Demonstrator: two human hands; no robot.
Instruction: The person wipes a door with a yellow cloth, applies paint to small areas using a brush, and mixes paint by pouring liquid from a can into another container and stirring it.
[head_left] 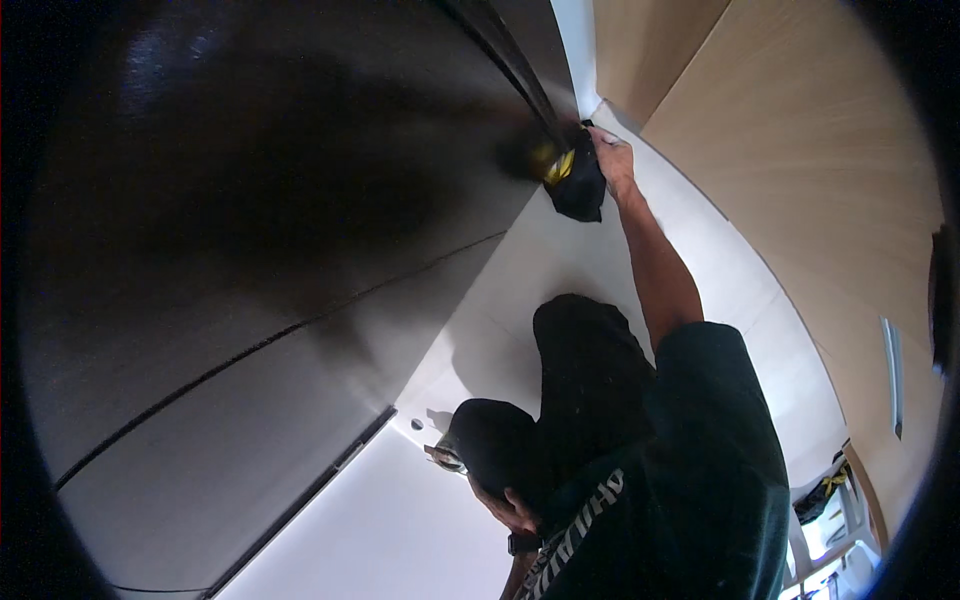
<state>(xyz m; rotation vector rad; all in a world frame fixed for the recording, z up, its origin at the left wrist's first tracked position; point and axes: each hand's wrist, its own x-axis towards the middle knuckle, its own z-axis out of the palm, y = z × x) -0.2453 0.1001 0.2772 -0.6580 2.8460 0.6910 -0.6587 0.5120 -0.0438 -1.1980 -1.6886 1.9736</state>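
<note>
My right hand [612, 158] is closed on the upper right edge of a soft black bag-like bundle [580, 190] with a yellow part on its left side. My right arm stretches forward to it, and the bundle sits low over the pale floor, against the dark panel. Two long dark straps or cords [510, 70] run down to it from above. My left hand [505, 508], with a dark watch [523, 543] at the wrist, lies against my bent leg [495, 440]. Its fingers look stretched out, partly hidden by the leg, and no held object shows.
A large dark glossy panel [250, 200] fills the left side. Light wood panels [820, 130] with a metal handle [892, 380] stand at the right. White floor [480, 340] with a small round dark hole [417, 424] lies between. Another black-and-yellow item [825, 495] is at the lower right.
</note>
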